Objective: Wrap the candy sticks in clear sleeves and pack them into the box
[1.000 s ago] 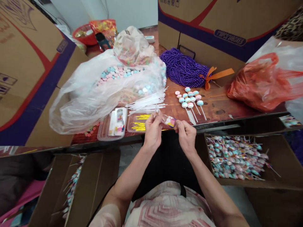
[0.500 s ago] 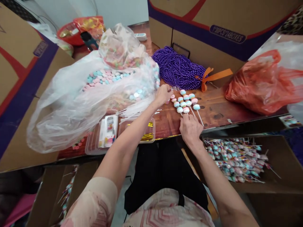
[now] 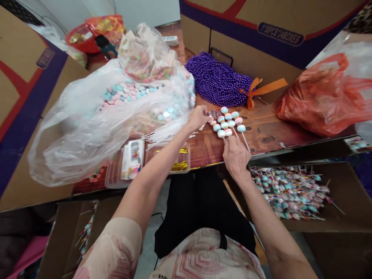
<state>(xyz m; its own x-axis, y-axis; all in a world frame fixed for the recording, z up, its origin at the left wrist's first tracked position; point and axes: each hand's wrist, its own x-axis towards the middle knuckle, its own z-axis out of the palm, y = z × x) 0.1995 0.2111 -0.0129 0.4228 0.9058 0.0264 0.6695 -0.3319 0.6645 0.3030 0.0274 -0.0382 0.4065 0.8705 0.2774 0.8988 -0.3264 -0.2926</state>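
Several candy skewers (image 3: 228,117), with pink, white and blue sweets threaded on white sticks, lie side by side on the wooden tabletop. My right hand (image 3: 236,154) is closed at their near end, fingers pinching the stick of a candy skewer (image 3: 221,133). To the left of the sweets, my left hand (image 3: 199,117) pinches a small clear plastic wrapper (image 3: 214,114) by its edge, close to the end of the row. Below the left forearm sits a clear plastic box (image 3: 188,162) with gold twist ties (image 3: 180,166); the forearm covers part of it.
A large translucent bag (image 3: 72,128) of sweets spreads over the left. Printed wrappers (image 3: 133,159) and white sticks (image 3: 165,136) lie in front. Purple bead strings (image 3: 217,81), a red bag (image 3: 316,97) and a carton (image 3: 247,35) stand behind; wrapped skewers (image 3: 290,193) fill a box below right.
My left hand has drawn slightly away from the tabletop's back, and the wrapper at its fingertips shows more plainly. My right hand has stayed at the sticks, shifting only slightly.
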